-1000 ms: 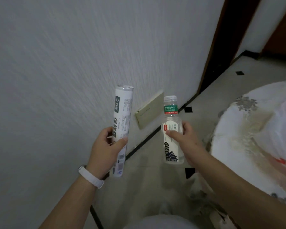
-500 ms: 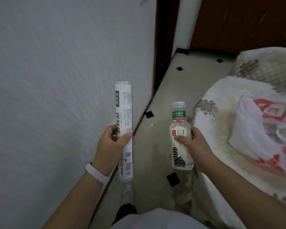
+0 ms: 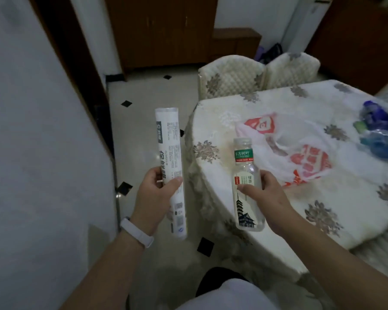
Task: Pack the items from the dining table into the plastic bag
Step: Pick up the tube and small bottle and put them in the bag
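Right hand wraps the tea bottle mid-body, cap up. Left hand grips the cling film roll low down, long axis near vertical. Plastic bag lies flat on the dining table, ahead-right of the bottle. Right hand is nearer; no open mouth visible.

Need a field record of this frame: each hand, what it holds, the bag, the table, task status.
left hand: grips cling film roll, upright, over the floor
right hand: grips tea bottle, upright, at the table's near edge
plastic bag: white with red print, lies crumpled on dining table, untouched
also on table: blue packages, blurred, at its right
chairs: two, at the table's far side
status: neither held item is in the bag yet
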Demonstrator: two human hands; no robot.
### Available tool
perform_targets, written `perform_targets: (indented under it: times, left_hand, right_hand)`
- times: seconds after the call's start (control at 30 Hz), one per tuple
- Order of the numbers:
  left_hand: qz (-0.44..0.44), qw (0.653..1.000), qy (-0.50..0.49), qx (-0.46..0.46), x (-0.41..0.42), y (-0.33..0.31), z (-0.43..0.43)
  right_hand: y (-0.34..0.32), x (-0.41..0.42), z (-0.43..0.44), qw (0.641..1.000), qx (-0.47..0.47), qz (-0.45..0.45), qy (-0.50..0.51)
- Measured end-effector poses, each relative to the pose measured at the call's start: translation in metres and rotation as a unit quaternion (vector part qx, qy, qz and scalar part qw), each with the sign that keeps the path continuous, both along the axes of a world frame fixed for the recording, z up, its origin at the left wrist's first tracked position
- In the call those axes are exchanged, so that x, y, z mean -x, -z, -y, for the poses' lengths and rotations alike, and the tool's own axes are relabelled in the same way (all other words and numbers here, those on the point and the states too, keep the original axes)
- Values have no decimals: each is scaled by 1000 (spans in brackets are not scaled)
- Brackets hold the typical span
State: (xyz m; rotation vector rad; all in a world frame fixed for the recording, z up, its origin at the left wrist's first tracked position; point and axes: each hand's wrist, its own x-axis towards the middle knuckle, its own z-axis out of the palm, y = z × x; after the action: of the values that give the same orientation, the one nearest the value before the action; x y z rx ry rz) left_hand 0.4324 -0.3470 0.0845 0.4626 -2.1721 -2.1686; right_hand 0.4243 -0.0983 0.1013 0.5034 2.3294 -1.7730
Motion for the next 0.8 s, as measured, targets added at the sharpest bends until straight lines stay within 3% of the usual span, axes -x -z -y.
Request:
perform_targets:
  times: [0.33,0.8]
  left_hand:
    - [19,986,166,20,131,2,-76]
    - [-72,945,318,32,296,-41,-207]
  right_hand:
    - [36,61,-64,982,60,-8,177]
    - [28,126,-145,927,86,-89,354]
